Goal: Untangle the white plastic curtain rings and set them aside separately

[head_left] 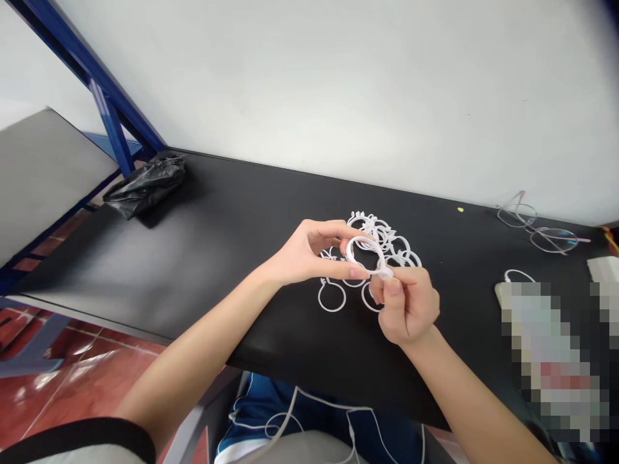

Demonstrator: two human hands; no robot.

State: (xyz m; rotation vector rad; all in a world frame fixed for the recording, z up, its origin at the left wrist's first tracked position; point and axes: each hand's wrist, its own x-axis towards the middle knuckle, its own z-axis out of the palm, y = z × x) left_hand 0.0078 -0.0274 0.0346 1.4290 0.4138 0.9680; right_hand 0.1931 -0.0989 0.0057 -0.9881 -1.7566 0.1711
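A white plastic ring is held above a black table, between both hands. My left hand pinches its left side with thumb and fingers. My right hand is closed on the ring's right end with thumb and forefinger. Under and behind the hands lies a pile of several more white rings, and one lone ring lies flat nearest the left hand.
A crumpled black plastic bag sits at the table's far left corner. Wire-framed glasses lie at the far right by the white wall. A blue metal frame stands at left, beside a grey surface.
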